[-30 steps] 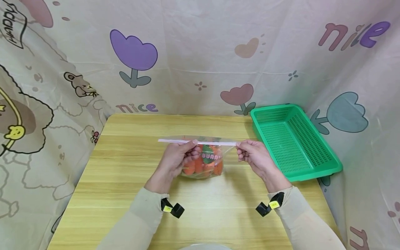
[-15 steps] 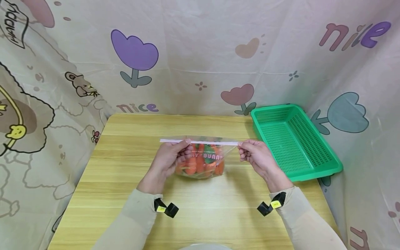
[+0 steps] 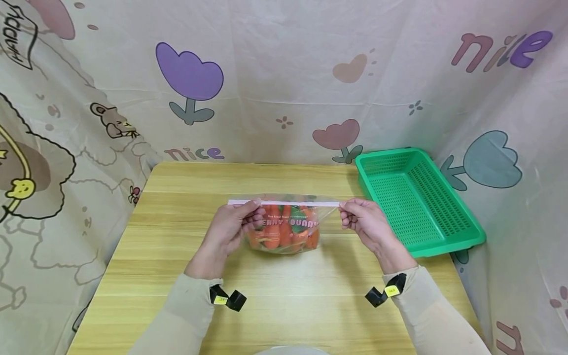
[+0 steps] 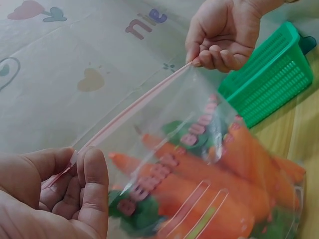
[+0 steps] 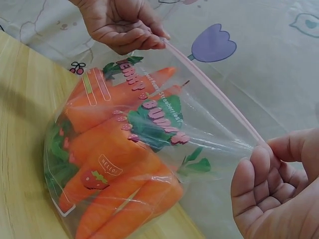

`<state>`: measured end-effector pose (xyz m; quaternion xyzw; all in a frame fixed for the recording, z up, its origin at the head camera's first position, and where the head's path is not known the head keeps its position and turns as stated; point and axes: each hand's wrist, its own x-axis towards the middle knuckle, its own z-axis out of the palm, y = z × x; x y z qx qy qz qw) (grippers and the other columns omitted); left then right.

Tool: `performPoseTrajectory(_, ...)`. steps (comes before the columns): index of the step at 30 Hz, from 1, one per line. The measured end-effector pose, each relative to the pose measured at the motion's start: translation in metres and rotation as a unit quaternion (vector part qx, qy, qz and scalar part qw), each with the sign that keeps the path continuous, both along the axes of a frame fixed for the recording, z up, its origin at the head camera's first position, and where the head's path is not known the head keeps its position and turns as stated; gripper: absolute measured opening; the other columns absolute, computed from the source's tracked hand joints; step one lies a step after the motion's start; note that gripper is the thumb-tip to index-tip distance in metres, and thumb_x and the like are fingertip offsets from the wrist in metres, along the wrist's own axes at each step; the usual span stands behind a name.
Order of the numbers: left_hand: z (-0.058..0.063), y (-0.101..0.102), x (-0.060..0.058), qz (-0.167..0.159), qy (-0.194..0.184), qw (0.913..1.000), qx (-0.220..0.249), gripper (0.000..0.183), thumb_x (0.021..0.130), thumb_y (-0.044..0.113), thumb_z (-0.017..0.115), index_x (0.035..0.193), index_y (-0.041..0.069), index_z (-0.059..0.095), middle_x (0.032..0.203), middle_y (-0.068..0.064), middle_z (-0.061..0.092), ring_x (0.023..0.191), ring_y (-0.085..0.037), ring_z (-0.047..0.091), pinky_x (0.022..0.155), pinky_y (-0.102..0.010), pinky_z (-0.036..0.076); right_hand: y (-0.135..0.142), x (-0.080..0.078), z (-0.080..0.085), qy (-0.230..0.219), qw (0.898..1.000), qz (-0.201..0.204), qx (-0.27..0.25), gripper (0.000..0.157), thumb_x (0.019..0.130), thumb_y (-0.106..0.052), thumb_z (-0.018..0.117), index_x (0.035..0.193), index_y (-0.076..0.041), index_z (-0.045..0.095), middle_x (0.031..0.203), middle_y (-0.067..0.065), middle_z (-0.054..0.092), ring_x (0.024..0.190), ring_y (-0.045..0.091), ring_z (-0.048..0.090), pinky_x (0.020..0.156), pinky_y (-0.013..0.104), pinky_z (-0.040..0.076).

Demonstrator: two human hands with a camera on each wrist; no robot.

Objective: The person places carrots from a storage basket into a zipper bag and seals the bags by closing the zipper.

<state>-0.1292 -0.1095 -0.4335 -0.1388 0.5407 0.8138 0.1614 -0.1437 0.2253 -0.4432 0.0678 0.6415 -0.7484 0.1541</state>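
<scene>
A clear zip bag (image 3: pixel 284 244) with pink "Berry Bunny" lettering stands over the table, its zip strip (image 3: pixel 295 203) stretched straight across the top. Inside are several orange carrots (image 5: pixel 129 174) with green tops. My left hand (image 3: pixel 226 224) pinches the strip between thumb and fingers, a little in from its left end. At the opposite end, my right hand (image 3: pixel 366 219) pinches the bag's top right corner. In the left wrist view the left thumb and index finger (image 4: pixel 94 174) squeeze the strip. The bag hangs slack below the right corner, with the carrots lower down.
A green slotted plastic basket (image 3: pixel 412 217) stands at the table's right back, just beyond my right hand. The wooden table (image 3: pixel 177 246) meets a printed cloth (image 3: pixel 275 64) behind and at the sides. Part of a pale rounded thing (image 3: pixel 290 350) shows at the bottom edge.
My left hand has slid left along the zip strip, uncovering more of the bag's lettering and carrots. The right hand has shifted only slightly right, still pinching the corner.
</scene>
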Motion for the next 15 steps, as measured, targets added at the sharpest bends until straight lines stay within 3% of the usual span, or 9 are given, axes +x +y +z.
performPoseTrajectory(6, 0.002, -0.017, 0.002, 0.007, 0.013, 0.9998, 0.012, 0.015, 0.104, 0.012, 0.064, 0.097, 0.007, 0.077, 0.086, -0.005, 0.077, 0.073, -0.012, 0.072, 0.074, -0.022, 0.061, 0.003, 0.0, -0.001, 0.001, 1.0, -0.015, -0.011, 0.025, 0.104, -0.004, 0.056, 0.085, -0.009, 0.071, 0.073, -0.001, 0.068, 0.065, 0.008, 0.061, 0.065, 0.022, 0.056)
performPoseTrajectory(15, 0.005, -0.029, 0.004, 0.021, 0.011, 0.9996, 0.014, 0.016, 0.104, 0.012, 0.065, 0.097, 0.008, 0.078, 0.087, -0.004, 0.076, 0.074, -0.012, 0.072, 0.075, -0.022, 0.062, 0.006, -0.001, -0.001, -0.005, 0.999, -0.022, -0.022, 0.025, 0.104, -0.004, 0.058, 0.084, -0.009, 0.071, 0.072, -0.001, 0.068, 0.064, 0.008, 0.061, 0.065, 0.023, 0.056)
